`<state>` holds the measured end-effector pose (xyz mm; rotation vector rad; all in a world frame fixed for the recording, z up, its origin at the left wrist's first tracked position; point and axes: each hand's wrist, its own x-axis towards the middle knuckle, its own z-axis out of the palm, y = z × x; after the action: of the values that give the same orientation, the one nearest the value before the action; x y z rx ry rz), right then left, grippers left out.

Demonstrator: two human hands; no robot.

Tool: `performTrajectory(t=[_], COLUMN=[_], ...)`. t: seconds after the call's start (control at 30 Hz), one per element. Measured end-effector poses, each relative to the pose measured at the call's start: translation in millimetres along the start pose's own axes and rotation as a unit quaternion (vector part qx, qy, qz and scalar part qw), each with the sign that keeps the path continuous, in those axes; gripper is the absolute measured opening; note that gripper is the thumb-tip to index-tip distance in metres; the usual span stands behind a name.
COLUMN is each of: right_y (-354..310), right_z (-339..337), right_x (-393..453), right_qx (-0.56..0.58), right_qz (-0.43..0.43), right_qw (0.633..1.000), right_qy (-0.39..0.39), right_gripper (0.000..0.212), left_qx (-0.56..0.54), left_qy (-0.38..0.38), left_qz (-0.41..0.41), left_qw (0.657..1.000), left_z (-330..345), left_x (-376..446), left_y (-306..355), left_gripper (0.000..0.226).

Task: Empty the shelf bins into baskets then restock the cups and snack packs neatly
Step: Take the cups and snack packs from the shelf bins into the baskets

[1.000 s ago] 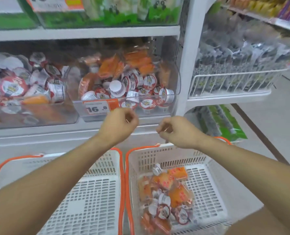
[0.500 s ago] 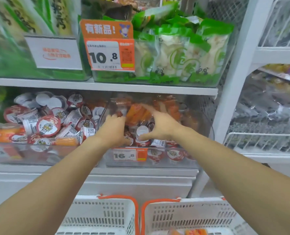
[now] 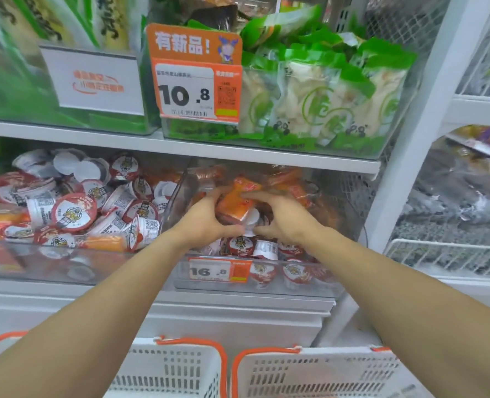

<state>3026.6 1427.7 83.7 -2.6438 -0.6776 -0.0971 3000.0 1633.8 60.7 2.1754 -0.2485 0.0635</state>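
Both my hands reach into the right clear bin (image 3: 266, 285) on the middle shelf. My left hand (image 3: 206, 219) and my right hand (image 3: 284, 218) curl round the two sides of a clump of orange snack packs (image 3: 236, 206) and a white cup (image 3: 251, 222) between them. More red-lidded cups (image 3: 241, 245) lie below my hands in this bin. The left clear bin (image 3: 51, 268) holds several red-and-white cups (image 3: 74, 212) and orange packs (image 3: 106, 242). Two white baskets with orange handles, one (image 3: 175, 369) left and one (image 3: 321, 372) right, stand below.
An upper shelf carries bins of green-and-white pouches (image 3: 318, 101) and an orange 10.8 price tag (image 3: 198, 90). A white upright post (image 3: 419, 133) borders the bin on the right, with wire racks (image 3: 450, 254) of grey packets beyond.
My hands rose from above the right basket into the right bin and closed together round a clump of packs and a cup. The view tilted up from baskets to shelves.
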Motion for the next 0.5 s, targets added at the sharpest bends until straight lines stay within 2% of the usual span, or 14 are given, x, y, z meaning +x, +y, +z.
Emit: performTrajectory(t=[0.13,0.27,0.33,0.4,0.43,0.47,0.5], right_y=[-0.1,1.2,0.2,-0.9,0.8,2.8,4.4], right_z=[-9.2,-18.6,-29.8,-40.4,-43.8,-46.6,-48.9], right_x=[-14.5,-26.7,-30.2,-30.4,-28.0,-24.5,-20.7], right_qx=[0.117,0.216,0.271,0.328,0.314,0.245,0.145], right_qz=[0.025,0.036,0.079,0.114,0.118,0.119,0.129], right_qw=[0.989,0.974,0.959,0.938,0.942,0.961,0.979], right_qy=[0.082,0.052,0.025,0.015,0.03,0.05,0.065], right_gripper=[0.051,0.05,0.055,0.047,0.039,0.035,0.041], left_qx=[-0.041,-0.066,-0.065,-0.061,-0.05,-0.037,-0.033], left_qy=[-0.051,-0.076,-0.068,-0.085,-0.097,-0.108,-0.11], left_qz=[0.009,0.018,0.011,-0.01,-0.023,-0.036,-0.048], left_qw=[0.998,0.995,0.995,0.995,0.994,0.993,0.992], left_z=[8.2,12.1,12.6,11.7,11.1,10.7,10.4], left_x=[-2.2,-4.6,-2.5,0.5,2.6,5.6,7.1], left_y=[14.5,36.1,37.6,33.0,28.8,23.3,19.7], left_gripper=[0.105,0.073,0.064,0.056,0.052,0.048,0.046])
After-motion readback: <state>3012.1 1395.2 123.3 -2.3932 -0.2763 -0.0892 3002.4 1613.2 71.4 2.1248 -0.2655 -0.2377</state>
